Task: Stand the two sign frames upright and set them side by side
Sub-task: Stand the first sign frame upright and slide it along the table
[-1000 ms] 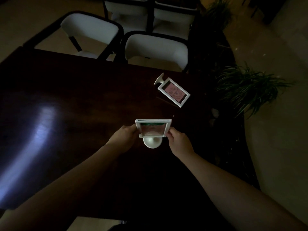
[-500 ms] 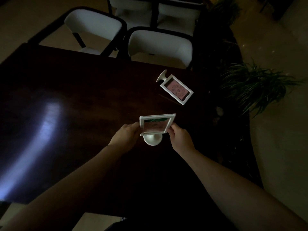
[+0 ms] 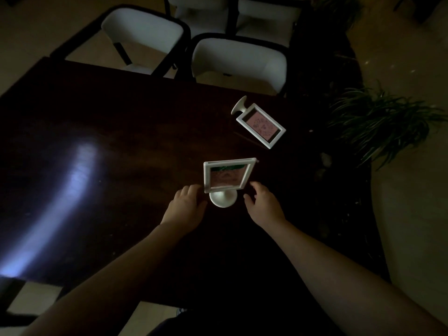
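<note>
A white sign frame with a pinkish card stands upright on its round base on the dark wooden table. My left hand sits just left of the base, fingers apart, a small gap from the frame. My right hand is just right of it, fingers spread, not gripping. A second white sign frame lies flat on the table farther back and to the right, its round foot pointing to the far left.
Two white-cushioned chairs stand at the table's far edge, with more behind. A leafy potted plant is off the right side. A bright light reflection streaks the table's left part. The room is dim.
Both hands held the near frame by its sides before. Now they have let go and drawn back toward me a little, and the frame stands alone on its base.
</note>
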Motion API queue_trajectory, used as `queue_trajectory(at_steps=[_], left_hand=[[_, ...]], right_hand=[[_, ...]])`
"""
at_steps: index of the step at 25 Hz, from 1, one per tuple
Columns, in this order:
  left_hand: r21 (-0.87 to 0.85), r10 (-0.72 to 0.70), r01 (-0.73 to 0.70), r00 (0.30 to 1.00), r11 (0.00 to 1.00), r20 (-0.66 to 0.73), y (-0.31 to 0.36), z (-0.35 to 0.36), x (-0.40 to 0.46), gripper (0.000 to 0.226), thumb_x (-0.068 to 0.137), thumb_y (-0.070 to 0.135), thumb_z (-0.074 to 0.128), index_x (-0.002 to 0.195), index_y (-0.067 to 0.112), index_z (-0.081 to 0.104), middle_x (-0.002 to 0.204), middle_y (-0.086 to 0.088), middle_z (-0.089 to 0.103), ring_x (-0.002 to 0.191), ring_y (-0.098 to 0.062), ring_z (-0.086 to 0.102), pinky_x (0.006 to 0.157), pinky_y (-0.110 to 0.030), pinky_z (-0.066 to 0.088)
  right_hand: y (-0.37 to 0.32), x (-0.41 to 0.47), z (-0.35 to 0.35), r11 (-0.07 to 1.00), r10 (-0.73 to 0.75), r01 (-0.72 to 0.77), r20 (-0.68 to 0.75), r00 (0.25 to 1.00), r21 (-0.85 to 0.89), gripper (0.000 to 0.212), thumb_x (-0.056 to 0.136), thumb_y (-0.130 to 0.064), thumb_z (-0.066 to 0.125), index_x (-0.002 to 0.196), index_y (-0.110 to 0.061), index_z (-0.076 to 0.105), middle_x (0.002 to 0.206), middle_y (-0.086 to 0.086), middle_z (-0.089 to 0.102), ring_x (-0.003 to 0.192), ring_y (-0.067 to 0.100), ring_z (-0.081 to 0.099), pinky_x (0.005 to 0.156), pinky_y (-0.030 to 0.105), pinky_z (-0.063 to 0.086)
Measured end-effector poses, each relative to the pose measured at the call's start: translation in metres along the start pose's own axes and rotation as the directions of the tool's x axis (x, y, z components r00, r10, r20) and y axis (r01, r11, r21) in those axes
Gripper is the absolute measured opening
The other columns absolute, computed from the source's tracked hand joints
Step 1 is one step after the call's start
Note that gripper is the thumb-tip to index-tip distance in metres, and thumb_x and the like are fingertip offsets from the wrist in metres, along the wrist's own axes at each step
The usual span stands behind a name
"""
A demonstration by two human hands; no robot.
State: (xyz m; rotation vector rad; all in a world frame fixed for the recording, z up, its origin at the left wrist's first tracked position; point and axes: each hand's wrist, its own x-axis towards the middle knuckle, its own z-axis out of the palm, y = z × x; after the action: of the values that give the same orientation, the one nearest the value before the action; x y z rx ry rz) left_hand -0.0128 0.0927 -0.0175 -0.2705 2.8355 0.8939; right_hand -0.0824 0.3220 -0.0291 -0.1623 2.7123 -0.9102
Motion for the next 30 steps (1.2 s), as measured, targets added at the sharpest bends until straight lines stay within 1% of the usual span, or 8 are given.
queue_trajectory(at_steps=[3, 5, 7, 10, 13, 16, 20, 30], left_hand=[[0.136, -0.008, 0.001, 0.999, 0.991, 0.052, 0.0, 0.015, -0.011, 0.067, 0.091, 0.045, 0.055, 0.148, 0.022, 0.028, 0.156, -0.006, 0.032, 0.147, -0.029, 0.014, 0.114, -0.056, 0.025], [0.202, 0.002, -0.021, 0.996, 0.979, 0.094, 0.003, 0.025, -0.017, 0.074, 0.092, 0.05, 0.05, 0.153, 0.025, 0.017, 0.162, -0.003, 0.018, 0.149, -0.027, -0.001, 0.116, -0.059, 0.015], [0.273, 0.027, -0.058, 0.993, 0.96, 0.118, 0.006, 0.034, -0.021, 0.079, 0.091, 0.059, 0.044, 0.154, 0.026, 0.009, 0.164, -0.002, 0.008, 0.148, -0.026, -0.008, 0.115, -0.062, 0.012], [0.374, 0.021, -0.067, 0.992, 0.925, 0.125, 0.009, 0.044, -0.026, 0.089, 0.086, 0.076, 0.029, 0.155, 0.027, 0.0, 0.164, -0.002, 0.0, 0.148, -0.028, -0.013, 0.114, -0.062, 0.007], [0.417, 0.017, -0.074, 0.99, 0.906, 0.14, 0.011, 0.053, -0.03, 0.09, 0.083, 0.079, 0.02, 0.154, 0.029, -0.003, 0.164, 0.0, -0.003, 0.147, -0.028, -0.017, 0.115, -0.064, 0.004], [0.448, 0.015, -0.087, 0.987, 0.89, 0.161, 0.015, 0.063, -0.031, 0.086, 0.085, 0.076, 0.016, 0.154, 0.029, -0.004, 0.164, 0.002, -0.006, 0.145, -0.028, -0.022, 0.113, -0.067, 0.004], [0.44, -0.009, -0.061, 0.988, 0.896, 0.156, 0.021, 0.073, -0.031, 0.082, 0.084, 0.071, 0.014, 0.154, 0.031, -0.003, 0.163, 0.003, -0.01, 0.143, -0.027, -0.027, 0.113, -0.067, 0.0], [0.451, -0.131, 0.049, 0.98, 0.891, 0.151, 0.037, 0.086, -0.027, 0.079, 0.085, 0.067, 0.016, 0.154, 0.032, -0.002, 0.163, 0.005, -0.014, 0.143, -0.029, -0.027, 0.111, -0.069, -0.003]], right_hand=[[0.007, -0.007, 0.006, 0.996, -0.011, 0.018, 0.082, 0.997, -0.091, 0.055, 0.098, -0.033, 0.053, 0.148, -0.015, 0.038, 0.153, 0.008, 0.041, 0.139, 0.024, 0.04, 0.105, 0.036, 0.038], [0.01, -0.013, 0.01, 0.989, -0.069, 0.084, 0.124, 0.99, -0.123, 0.055, 0.099, -0.029, 0.05, 0.15, -0.014, 0.035, 0.158, 0.008, 0.034, 0.144, 0.023, 0.03, 0.111, 0.036, 0.033], [0.012, -0.018, 0.014, 0.974, -0.13, 0.16, 0.178, 0.975, -0.161, 0.057, 0.099, -0.022, 0.047, 0.152, -0.014, 0.03, 0.161, 0.007, 0.027, 0.148, 0.021, 0.021, 0.116, 0.036, 0.027], [0.013, -0.02, 0.019, 0.919, -0.22, 0.298, 0.291, 0.931, -0.258, 0.069, 0.092, -0.008, 0.046, 0.155, -0.015, 0.019, 0.165, 0.005, 0.015, 0.151, 0.022, 0.007, 0.121, 0.038, 0.014], [0.014, -0.02, 0.024, 0.853, -0.277, 0.393, 0.341, 0.898, -0.342, 0.077, 0.087, -0.005, 0.049, 0.156, -0.013, 0.015, 0.166, 0.006, 0.009, 0.152, 0.022, 0.0, 0.121, 0.038, 0.007], [0.019, -0.021, 0.027, 0.818, -0.284, 0.424, 0.369, 0.885, -0.388, 0.081, 0.087, -0.009, 0.052, 0.157, -0.015, 0.01, 0.166, 0.005, 0.005, 0.152, 0.022, -0.004, 0.122, 0.04, 0.004], [0.024, -0.018, 0.03, 0.809, -0.283, 0.439, 0.396, 0.874, -0.391, 0.083, 0.088, -0.01, 0.049, 0.157, -0.018, 0.004, 0.166, 0.005, 0.001, 0.151, 0.021, -0.006, 0.122, 0.041, 0.002], [0.032, -0.004, 0.03, 0.772, -0.347, 0.521, 0.446, 0.825, -0.363, 0.081, 0.087, -0.012, 0.05, 0.157, -0.016, 0.01, 0.166, 0.007, 0.006, 0.152, 0.024, -0.003, 0.121, 0.042, 0.003]])
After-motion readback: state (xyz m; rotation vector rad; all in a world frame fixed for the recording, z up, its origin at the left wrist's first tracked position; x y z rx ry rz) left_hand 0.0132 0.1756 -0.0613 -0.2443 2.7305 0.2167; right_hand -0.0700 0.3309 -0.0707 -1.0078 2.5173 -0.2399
